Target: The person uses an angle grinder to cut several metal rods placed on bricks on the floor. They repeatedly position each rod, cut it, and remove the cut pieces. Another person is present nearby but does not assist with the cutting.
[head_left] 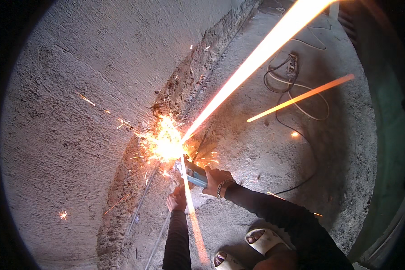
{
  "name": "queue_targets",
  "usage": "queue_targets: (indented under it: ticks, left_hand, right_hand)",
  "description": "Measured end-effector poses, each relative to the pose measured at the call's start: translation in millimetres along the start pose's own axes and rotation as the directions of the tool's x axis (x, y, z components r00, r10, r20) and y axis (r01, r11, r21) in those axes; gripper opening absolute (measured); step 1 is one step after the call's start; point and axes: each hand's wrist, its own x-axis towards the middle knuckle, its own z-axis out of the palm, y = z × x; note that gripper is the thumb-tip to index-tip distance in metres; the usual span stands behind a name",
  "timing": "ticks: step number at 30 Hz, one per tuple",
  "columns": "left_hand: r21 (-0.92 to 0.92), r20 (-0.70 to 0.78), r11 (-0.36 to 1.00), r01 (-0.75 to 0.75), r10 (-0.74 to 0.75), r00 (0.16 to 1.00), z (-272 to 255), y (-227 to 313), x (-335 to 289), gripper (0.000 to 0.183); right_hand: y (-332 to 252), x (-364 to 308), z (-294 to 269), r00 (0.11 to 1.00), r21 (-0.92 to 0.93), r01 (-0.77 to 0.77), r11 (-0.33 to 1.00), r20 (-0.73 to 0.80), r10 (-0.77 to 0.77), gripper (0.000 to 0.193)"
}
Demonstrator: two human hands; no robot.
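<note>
Two hands on this — right hand [216, 179] keeps a closed grip on the blue grinder [196, 174], left hand [177, 199] clamps the thin rod [141, 202] steady, sparks [165, 143] everywhere.

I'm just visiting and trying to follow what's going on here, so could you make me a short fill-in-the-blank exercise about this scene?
1. The right hand holds a blue power tool that throws bright orange ____ where it meets the wall.
2. The left hand holds a thin metal ____ that runs along the foot of the wall.
3. On the person's feet are pale ____, seen at the lower edge.
4. A dark cable lies on the rough ____ floor.

Missing words: sparks; rod; sandals; concrete
</note>
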Motion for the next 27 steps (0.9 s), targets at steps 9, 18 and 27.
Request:
queue_targets:
  ticks: [9,18,27]
  left_hand:
    - [-0.008,0.013,1.000,0.010,-0.010,1.000,0.1,-0.6,1.1,0.046]
    - [-0.052,0.002,0.999,0.010,-0.010,1.000,-0.6,1.1,0.8,0.044]
    - [-0.042,-0.001,0.999,0.011,-0.011,1.000,-2.5,3.3,-0.6,0.041]
  right_hand:
    - [-1.1,7.5,3.3,1.000,0.021,0.007,1.000,-0.009,-0.006,0.062]
    - [-1.8,12.3,6.9,0.999,0.005,0.016,1.000,-0.033,-0.016,0.059]
    - [-2.2,14.5,9.0,0.999,-0.043,0.025,0.999,-0.044,-0.027,0.059]
